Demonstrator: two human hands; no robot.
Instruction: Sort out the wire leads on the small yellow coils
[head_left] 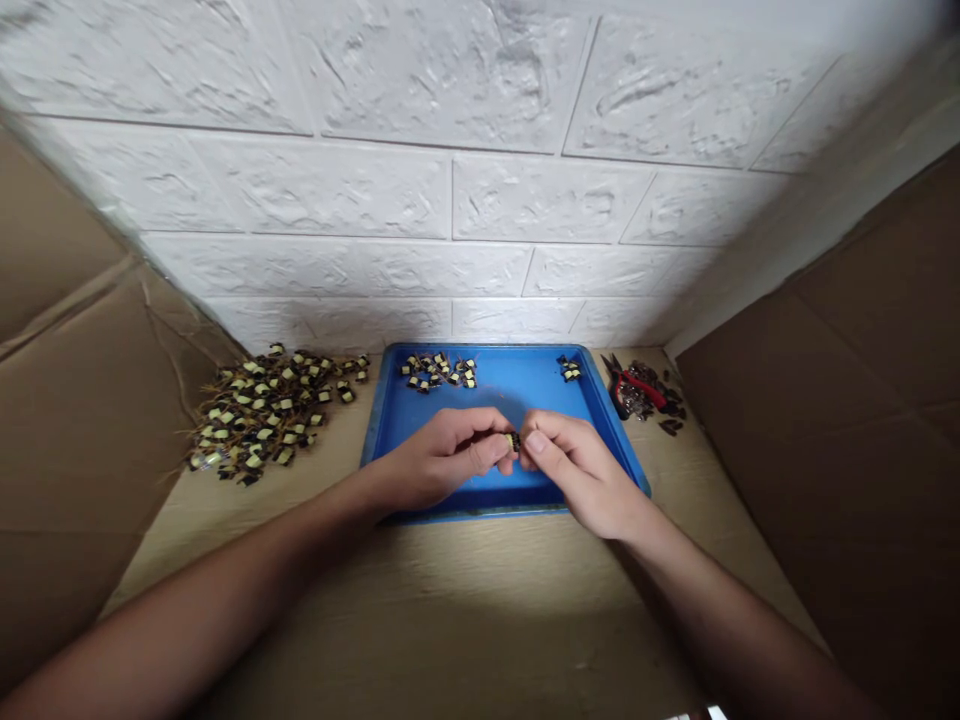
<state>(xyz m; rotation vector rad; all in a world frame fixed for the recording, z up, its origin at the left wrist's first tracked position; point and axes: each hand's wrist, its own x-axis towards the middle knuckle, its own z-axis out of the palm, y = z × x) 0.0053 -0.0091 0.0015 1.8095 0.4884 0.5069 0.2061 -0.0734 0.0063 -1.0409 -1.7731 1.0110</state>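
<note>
Over the blue tray (450,497), my left hand (450,455) pinches a small black and yellow part (513,441) between thumb and fingers. My right hand (574,460) is closed at the right side of that part, its thumb and fingertips pressed together; whatever they grip is too small to make out. Several similar parts (442,371) with thin brown wires lie at the tray's back left. A few more parts (570,369) sit in its back right corner.
A large pile of black and yellow parts (262,410) lies on the wooden table (420,620) left of the tray. Red-handled cutters (641,387) and small dark brown pieces (670,426) lie to the right. Cardboard stands at both sides, a white brick-pattern wall behind.
</note>
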